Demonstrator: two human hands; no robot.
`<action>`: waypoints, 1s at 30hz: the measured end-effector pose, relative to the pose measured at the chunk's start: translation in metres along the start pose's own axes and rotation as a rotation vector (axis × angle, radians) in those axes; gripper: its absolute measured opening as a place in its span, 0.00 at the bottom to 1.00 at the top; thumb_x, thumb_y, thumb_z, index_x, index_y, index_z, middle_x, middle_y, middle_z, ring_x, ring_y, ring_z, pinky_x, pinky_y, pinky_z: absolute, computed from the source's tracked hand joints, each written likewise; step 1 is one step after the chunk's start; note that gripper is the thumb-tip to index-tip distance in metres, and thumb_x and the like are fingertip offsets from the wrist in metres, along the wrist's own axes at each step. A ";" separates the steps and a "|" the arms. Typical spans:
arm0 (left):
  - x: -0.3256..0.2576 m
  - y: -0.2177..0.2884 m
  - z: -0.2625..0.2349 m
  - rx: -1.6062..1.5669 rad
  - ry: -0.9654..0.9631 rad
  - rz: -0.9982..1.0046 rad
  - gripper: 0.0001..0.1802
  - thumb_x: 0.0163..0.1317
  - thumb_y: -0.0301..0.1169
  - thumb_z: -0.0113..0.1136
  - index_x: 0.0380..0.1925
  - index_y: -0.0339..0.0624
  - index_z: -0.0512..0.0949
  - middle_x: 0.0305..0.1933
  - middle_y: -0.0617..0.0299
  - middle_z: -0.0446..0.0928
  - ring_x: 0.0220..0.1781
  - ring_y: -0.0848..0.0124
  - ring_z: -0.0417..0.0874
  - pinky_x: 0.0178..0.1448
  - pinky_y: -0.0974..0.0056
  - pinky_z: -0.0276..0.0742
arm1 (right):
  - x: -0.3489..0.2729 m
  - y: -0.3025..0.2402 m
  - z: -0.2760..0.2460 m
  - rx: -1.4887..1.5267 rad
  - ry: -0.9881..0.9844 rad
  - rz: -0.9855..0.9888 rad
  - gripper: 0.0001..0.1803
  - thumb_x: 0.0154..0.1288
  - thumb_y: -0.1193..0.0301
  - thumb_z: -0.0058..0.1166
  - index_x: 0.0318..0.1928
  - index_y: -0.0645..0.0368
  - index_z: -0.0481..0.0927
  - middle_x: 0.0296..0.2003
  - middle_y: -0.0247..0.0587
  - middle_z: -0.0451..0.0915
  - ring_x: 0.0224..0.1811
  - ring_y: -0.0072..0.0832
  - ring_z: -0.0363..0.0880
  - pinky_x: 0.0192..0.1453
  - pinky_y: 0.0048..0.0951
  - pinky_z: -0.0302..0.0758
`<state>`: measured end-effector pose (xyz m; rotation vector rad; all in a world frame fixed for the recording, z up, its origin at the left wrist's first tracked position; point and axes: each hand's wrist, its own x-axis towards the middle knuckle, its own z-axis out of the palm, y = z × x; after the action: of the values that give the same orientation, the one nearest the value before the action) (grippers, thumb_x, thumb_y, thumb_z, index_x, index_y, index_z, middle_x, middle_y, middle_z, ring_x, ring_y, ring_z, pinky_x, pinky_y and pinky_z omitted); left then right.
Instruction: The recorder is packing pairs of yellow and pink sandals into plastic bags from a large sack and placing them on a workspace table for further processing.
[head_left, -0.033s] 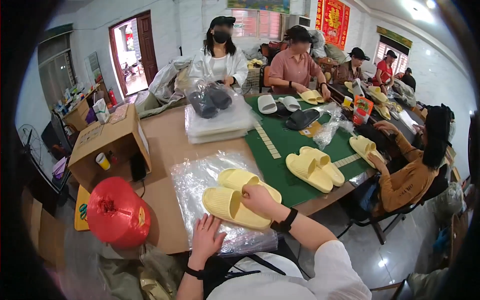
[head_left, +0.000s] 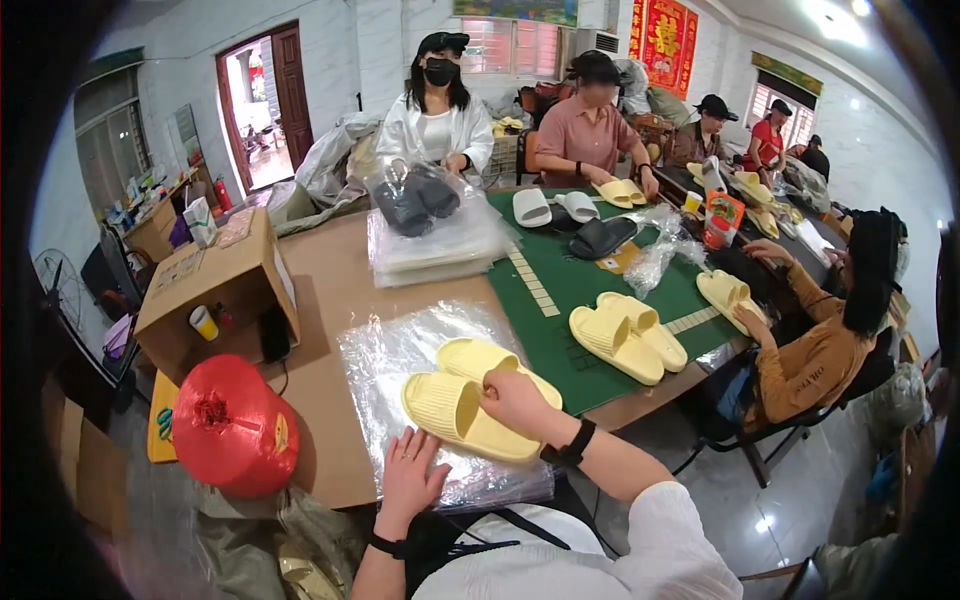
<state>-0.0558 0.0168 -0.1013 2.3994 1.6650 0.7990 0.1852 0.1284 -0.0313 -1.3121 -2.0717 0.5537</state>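
A pair of yellow slide slippers [head_left: 430, 403] lies side by side on a stack of clear plastic bags [head_left: 370, 345] at the table's near edge. My right hand [head_left: 516, 405] is closed on the slippers at the strap openings, its fingertips hidden inside. Flat on the bags beside the nearer slipper's toe, my left hand [head_left: 412, 472] rests with its fingers apart, the fingertips close to the sole. Further right, another yellow pair [head_left: 620, 340] sits on a green mat [head_left: 530, 330].
On the left stand a red roll of plastic twine [head_left: 235, 425] and an open cardboard box [head_left: 205, 270]. Bagged dark slippers [head_left: 415, 200] lie on a pile of bags ahead. Co-workers [head_left: 435, 120] are round the table; one on the right [head_left: 815, 325] touches yellow slippers [head_left: 728, 292].
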 end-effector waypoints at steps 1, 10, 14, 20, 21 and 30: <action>0.000 -0.001 0.000 0.000 0.017 0.008 0.31 0.62 0.46 0.62 0.64 0.46 0.74 0.70 0.50 0.70 0.74 0.47 0.64 0.78 0.41 0.52 | -0.005 -0.005 -0.003 0.008 -0.018 0.019 0.14 0.60 0.62 0.59 0.34 0.63 0.81 0.26 0.52 0.81 0.32 0.50 0.82 0.37 0.46 0.76; 0.003 0.000 -0.001 -0.041 0.017 0.019 0.29 0.61 0.47 0.63 0.59 0.46 0.78 0.67 0.49 0.73 0.72 0.47 0.67 0.77 0.42 0.53 | -0.018 0.021 0.021 -0.229 0.002 -0.074 0.21 0.63 0.54 0.60 0.35 0.62 0.79 0.26 0.50 0.79 0.31 0.48 0.82 0.39 0.47 0.78; 0.004 0.002 -0.012 -0.136 -0.066 -0.021 0.27 0.59 0.46 0.65 0.57 0.47 0.81 0.67 0.47 0.73 0.72 0.44 0.67 0.76 0.40 0.55 | -0.013 0.031 0.019 -0.214 0.028 -0.093 0.21 0.64 0.54 0.59 0.31 0.61 0.80 0.27 0.49 0.80 0.31 0.49 0.82 0.37 0.47 0.78; 0.003 0.014 -0.031 -0.186 -0.187 -0.070 0.24 0.59 0.41 0.66 0.55 0.46 0.82 0.67 0.45 0.74 0.73 0.41 0.66 0.76 0.44 0.58 | -0.015 0.035 -0.007 -0.051 0.181 0.047 0.18 0.64 0.59 0.60 0.30 0.64 0.80 0.28 0.53 0.81 0.32 0.51 0.81 0.37 0.46 0.77; 0.002 0.015 -0.031 -0.164 -0.150 -0.044 0.22 0.61 0.40 0.65 0.53 0.45 0.83 0.64 0.45 0.76 0.70 0.42 0.70 0.73 0.46 0.62 | -0.016 0.038 -0.014 0.002 0.258 0.086 0.16 0.63 0.61 0.60 0.30 0.65 0.80 0.29 0.54 0.82 0.32 0.52 0.81 0.36 0.45 0.77; 0.023 0.031 -0.043 -0.186 -0.062 -0.274 0.15 0.71 0.38 0.51 0.42 0.43 0.85 0.45 0.48 0.84 0.46 0.49 0.84 0.50 0.51 0.79 | -0.076 0.086 -0.058 0.880 0.824 0.071 0.14 0.72 0.74 0.54 0.53 0.71 0.79 0.47 0.37 0.84 0.46 0.25 0.82 0.52 0.26 0.76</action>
<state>-0.0447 0.0166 -0.0448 1.9979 1.7580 0.7855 0.3053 0.0962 -0.0647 -0.8465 -0.9213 0.6857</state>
